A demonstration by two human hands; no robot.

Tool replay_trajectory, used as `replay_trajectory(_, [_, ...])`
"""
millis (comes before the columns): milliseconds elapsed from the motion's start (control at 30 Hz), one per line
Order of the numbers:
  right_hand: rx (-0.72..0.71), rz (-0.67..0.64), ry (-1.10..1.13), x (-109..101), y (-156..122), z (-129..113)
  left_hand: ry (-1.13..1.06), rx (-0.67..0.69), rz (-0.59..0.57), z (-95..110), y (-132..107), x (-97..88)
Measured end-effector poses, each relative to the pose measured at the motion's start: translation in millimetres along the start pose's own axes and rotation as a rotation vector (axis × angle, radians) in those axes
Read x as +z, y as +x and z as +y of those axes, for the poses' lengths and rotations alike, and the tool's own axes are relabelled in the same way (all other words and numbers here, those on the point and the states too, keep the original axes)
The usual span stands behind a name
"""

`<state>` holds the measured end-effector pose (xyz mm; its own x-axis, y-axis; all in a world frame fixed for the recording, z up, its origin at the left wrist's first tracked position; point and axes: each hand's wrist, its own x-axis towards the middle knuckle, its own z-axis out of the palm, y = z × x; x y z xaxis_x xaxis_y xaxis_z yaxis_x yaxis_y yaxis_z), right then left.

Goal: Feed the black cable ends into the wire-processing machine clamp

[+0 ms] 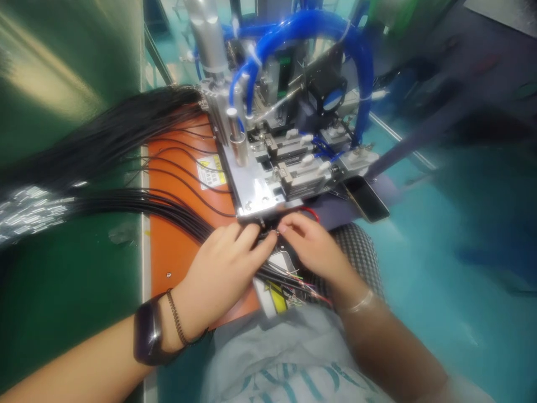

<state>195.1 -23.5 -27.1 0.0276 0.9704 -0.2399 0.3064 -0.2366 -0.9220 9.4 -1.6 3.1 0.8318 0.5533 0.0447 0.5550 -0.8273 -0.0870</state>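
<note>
My left hand (224, 260) lies palm down over a bundle of black cables (180, 215), its fingers bent at the front edge of a metal fixture (255, 193). My right hand (312, 243) is closed in a pinch, thumb against forefinger, close to the left fingertips. Something tiny and dark sits between the two hands, too small to name. Beyond my left hand the cables come out towards my lap with thin coloured wire ends (304, 286). Part of the bundle is hidden beneath my left hand.
Pneumatic cylinders (304, 168) and a thick blue hose (310, 22) rise behind the fixture on the orange board (165, 252). More black cables (113, 126) hang off to the left. A phone (367, 198) lies right of the fixture. A red wire (310, 212) curves beside my right hand.
</note>
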Motion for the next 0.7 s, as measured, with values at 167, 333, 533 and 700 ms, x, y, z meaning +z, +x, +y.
replay_trajectory(167, [-0.008,-0.003,-0.027,5,2,5,0.006,-0.019,-0.031,0,3,-2.8])
replay_trajectory(333, [0.08,-0.001,0.19,4,5,9,-0.008,0.074,0.13,-6,-2,4.0])
replay_trajectory(533, [0.029,-0.049,0.264,-2,3,1,-0.036,0.116,0.291,-10,-7,8.5])
replay_trajectory(700, [0.016,0.006,0.092,-1,0,-7,-0.03,0.097,0.262,-7,-8,2.0])
